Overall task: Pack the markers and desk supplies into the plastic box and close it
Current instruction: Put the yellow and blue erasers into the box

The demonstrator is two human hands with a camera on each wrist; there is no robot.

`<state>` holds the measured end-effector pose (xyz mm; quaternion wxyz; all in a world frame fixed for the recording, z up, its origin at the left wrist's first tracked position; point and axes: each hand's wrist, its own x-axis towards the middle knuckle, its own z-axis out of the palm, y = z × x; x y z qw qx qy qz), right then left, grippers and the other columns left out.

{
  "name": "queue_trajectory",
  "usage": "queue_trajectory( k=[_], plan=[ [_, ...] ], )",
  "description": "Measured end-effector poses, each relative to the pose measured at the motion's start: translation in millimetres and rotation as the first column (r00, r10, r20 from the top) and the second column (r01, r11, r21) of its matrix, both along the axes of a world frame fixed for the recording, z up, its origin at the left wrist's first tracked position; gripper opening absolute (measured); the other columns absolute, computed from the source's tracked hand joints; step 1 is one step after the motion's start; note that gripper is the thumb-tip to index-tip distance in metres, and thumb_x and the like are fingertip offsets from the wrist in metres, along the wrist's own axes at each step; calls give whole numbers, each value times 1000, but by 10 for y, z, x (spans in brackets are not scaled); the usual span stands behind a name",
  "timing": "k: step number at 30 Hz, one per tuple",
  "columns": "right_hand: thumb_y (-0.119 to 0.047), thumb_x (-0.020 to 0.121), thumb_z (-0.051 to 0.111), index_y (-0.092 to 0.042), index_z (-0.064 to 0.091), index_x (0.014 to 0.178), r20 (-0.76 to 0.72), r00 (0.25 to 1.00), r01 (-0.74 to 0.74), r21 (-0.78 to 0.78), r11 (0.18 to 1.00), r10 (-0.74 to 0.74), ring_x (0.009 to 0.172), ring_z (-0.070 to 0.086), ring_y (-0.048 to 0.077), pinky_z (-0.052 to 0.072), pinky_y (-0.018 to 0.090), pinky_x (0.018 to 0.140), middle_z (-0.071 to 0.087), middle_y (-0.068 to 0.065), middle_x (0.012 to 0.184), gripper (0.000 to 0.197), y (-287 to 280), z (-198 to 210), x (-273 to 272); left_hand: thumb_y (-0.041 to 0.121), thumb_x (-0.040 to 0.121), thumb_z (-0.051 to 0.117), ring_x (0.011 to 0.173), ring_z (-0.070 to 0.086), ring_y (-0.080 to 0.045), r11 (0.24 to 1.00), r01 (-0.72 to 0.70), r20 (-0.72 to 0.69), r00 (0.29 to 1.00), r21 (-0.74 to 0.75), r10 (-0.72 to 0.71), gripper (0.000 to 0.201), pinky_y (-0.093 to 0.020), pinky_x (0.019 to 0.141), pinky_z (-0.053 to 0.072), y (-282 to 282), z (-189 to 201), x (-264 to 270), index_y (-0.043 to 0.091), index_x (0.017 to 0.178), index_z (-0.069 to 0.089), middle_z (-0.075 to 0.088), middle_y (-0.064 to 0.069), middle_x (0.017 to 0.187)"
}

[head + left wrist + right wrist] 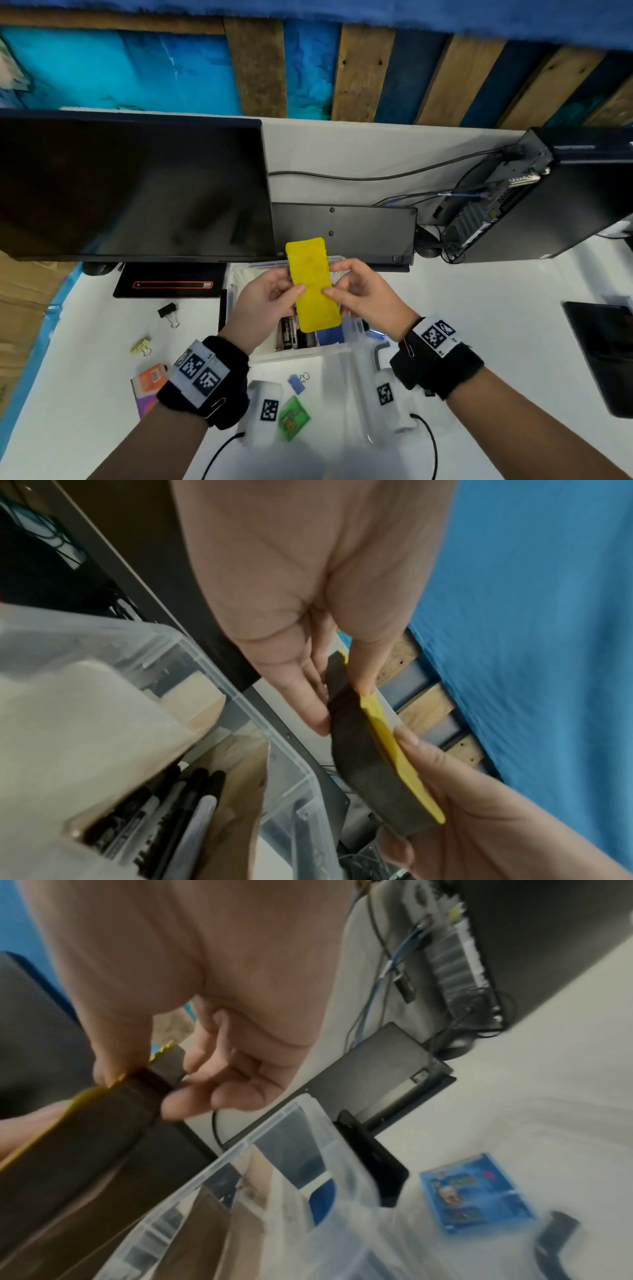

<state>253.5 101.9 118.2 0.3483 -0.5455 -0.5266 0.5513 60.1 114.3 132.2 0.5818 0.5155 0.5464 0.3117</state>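
A yellow board eraser (313, 284) with a dark felt underside (363, 753) is held upright over the clear plastic box (291, 357). My left hand (294, 291) pinches its left edge, thumb on the yellow face. On the opposite edge my right hand (334, 291) pinches it the same way, seen close in the right wrist view (143, 1088). Black markers (291, 334) lie inside the box (240, 696), along with a blue item (330, 334). The clear lid (346, 394) lies on the desk in front of the box.
On the white desk: a black binder clip (168, 311), a yellow clip (141, 346), an orange pad (150, 377), a blue clip (297, 382), a green item (293, 416), a hex key (378, 353). A monitor (130, 185) and computer tower (534, 195) stand behind.
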Motion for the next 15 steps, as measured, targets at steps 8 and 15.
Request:
queue_trajectory(
  k=[8,15],
  plan=[
    [-16,91,60,-7,49,104,117,982,169,-167,971,-151,65,60,23,54,30,54,60,12,82,20,-125,-154,111,31,85,62,105,63,-9,995,93,-106,990,-35,-97,45,-38,96,52,-232,-58,-111,24,129,52,65,6,113],
    [-21,90,59,-11,45,118,690,722,65,11,998,-54,89,62,31,49,36,77,66,15,100,33,-10,-209,-141,31,81,64,95,66,-15,998,-54,-71,996,37,56,19,-43,94,53,-411,-47,-500,32,100,67,69,3,98]
  ],
)
